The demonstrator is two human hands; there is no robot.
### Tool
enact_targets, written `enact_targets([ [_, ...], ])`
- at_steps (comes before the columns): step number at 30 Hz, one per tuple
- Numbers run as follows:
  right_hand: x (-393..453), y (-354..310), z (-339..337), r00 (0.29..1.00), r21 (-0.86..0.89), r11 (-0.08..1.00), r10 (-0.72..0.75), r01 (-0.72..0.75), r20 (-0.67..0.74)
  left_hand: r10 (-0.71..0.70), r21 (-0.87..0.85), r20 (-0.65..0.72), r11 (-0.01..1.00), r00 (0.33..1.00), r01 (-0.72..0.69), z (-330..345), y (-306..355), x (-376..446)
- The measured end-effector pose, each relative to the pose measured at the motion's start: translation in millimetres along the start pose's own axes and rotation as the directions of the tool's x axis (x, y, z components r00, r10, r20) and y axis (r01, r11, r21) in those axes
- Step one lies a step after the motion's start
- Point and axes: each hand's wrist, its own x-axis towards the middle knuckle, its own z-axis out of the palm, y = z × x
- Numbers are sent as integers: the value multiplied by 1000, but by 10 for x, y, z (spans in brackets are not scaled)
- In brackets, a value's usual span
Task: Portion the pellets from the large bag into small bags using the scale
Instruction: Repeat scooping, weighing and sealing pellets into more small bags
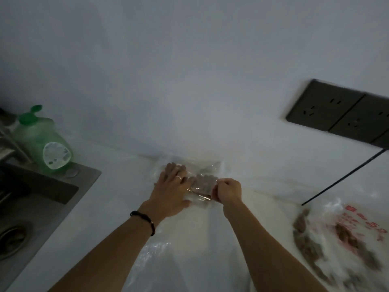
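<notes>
On the white counter (117,186) near the wall, the left hand (171,187) lies flat with straight fingers pressing a small clear bag of brown pellets (202,186), while the right hand (228,191) pinches that bag's near edge. The large pellet bag with red print (345,234) lies well apart at the right, and a green dish-soap bottle (45,142) stands by the sink (31,199).

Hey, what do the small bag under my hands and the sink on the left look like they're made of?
Small bag: thin clear plastic film, glossy; brown pellets show through and it crinkles with bright glints. Sink: probably brushed stainless steel, matte grey with a soft sheen and a metal drain, though the dim light leaves it uncertain.
</notes>
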Motion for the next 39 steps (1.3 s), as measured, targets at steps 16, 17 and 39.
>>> enact_targets([
  [16,-111,-113,-150,955,-634,728,-290,262,61,-42,-84,-121,996,992,32,19,-163,-18],
  [17,-174,-134,-195,935,-678,667,-344,309,88,-38,-86,-135,996,990,27,-22,-120,-27],
  [39,-1116,661,-3759,752,-877,421,-649,233,-112,347,-174,-238,903,907,-392,-494,3422,-170],
])
